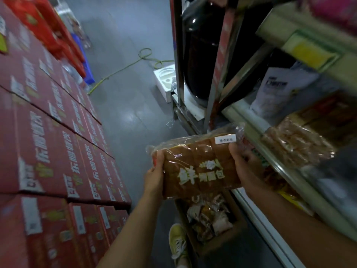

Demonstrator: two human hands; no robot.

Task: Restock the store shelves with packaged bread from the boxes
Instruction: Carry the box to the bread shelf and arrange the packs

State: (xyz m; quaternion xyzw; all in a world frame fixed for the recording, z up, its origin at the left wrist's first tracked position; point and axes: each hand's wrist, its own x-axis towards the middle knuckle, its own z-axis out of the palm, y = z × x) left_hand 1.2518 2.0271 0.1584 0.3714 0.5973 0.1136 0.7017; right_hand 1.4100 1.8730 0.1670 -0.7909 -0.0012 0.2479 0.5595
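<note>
A brown loaf of bread in a clear printed bag (199, 167) is held in the air between both hands. My left hand (155, 175) grips its left edge, thumb on top. My right hand (244, 165) grips its right edge just below a small white label. The loaf hangs above an open cardboard box (237, 232) on the floor that holds more wrapped packages. The store shelf (274, 159) runs along the right, with a bagged bread pack (295, 146) lying on it.
Stacked red cartons (48, 142) form a wall on the left. The grey aisle floor (125, 105) runs between cartons and shelf. A yellow shoe (177, 242) stands beside the box. A white bag (278, 89), a black appliance (201, 55) and metal shelf posts stand further back.
</note>
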